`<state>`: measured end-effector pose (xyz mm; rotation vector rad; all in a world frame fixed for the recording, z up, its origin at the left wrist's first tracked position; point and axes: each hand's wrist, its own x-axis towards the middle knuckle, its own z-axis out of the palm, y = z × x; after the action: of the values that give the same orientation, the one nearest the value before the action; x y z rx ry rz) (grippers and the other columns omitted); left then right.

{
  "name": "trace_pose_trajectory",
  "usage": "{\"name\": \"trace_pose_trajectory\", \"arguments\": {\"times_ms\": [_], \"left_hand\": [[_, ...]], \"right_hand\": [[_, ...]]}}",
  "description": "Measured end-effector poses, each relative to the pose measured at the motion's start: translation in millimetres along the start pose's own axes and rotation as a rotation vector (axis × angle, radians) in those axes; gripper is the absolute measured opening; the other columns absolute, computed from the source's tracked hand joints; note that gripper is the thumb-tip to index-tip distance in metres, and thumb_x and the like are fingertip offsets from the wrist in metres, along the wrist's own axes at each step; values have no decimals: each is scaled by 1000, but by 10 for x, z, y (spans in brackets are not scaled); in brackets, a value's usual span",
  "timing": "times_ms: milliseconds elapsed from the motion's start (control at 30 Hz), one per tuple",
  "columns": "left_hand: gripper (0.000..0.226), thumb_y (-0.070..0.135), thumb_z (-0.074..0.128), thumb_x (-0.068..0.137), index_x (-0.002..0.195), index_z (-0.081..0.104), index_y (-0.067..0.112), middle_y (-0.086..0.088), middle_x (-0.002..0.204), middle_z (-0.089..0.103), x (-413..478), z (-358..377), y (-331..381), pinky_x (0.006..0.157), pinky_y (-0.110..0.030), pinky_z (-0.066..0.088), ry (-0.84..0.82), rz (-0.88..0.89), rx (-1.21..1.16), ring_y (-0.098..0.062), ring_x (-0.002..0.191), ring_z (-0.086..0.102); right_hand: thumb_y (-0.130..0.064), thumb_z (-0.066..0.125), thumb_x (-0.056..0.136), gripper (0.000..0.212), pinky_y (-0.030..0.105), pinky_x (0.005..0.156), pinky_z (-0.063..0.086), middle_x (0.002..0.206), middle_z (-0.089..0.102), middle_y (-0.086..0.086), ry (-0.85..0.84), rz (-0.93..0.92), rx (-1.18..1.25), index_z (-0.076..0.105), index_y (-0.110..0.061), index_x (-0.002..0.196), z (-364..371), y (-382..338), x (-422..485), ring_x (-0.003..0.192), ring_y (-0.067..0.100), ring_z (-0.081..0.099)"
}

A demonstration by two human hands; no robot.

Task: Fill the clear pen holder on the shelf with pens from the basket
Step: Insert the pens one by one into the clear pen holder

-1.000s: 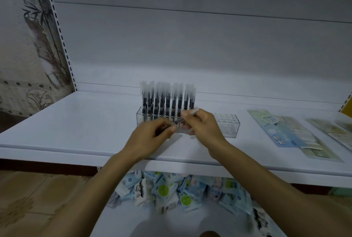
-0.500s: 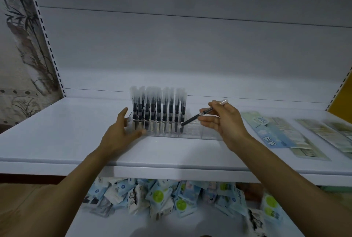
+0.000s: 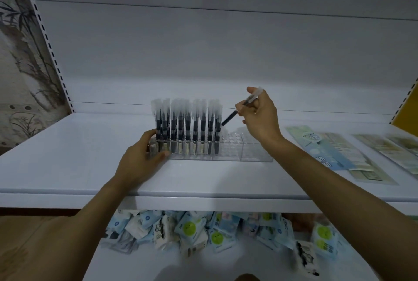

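From the head camera, a clear pen holder (image 3: 233,152) is seen at the centre of the frame on a white shelf (image 3: 74,152), its left part filled with upright capped pens (image 3: 187,122). The holder's left end is gripped by the left hand (image 3: 141,158). A single pen (image 3: 243,109) is pinched, tilted, by the closed right hand (image 3: 260,115) above the holder's empty right part. Packets (image 3: 203,231) are piled along the bottom of the frame.

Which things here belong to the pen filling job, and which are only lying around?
Job: clear pen holder; standing pens; pen held in right hand; left hand steadying holder.
Lying about: flat packets on shelf; packet pile below.
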<state>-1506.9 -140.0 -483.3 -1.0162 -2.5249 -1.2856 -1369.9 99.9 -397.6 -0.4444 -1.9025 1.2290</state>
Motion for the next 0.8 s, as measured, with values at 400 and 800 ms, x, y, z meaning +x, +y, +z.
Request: {"name": "trace_pose_trajectory", "arguments": {"times_ms": [400, 800], "left_hand": [[68, 35, 69, 84, 142, 35, 30, -4, 131, 60, -33, -42, 6, 91, -37, 46, -17, -12, 15, -26, 111, 60], [57, 35, 65, 87, 138, 44, 21, -4, 125, 63, -47, -46, 67, 88, -32, 43, -2, -36, 48, -22, 107, 59]], "right_hand": [[-16, 50, 97, 61, 36, 78, 54, 99, 64, 4, -99, -123, -295, 18, -26, 149, 202, 157, -5, 84, 23, 65], [-24, 47, 99, 39, 29, 71, 41, 91, 58, -9, -137, -97, -423, 38, -20, 137, 337, 409, -132, 82, 17, 60]]}}
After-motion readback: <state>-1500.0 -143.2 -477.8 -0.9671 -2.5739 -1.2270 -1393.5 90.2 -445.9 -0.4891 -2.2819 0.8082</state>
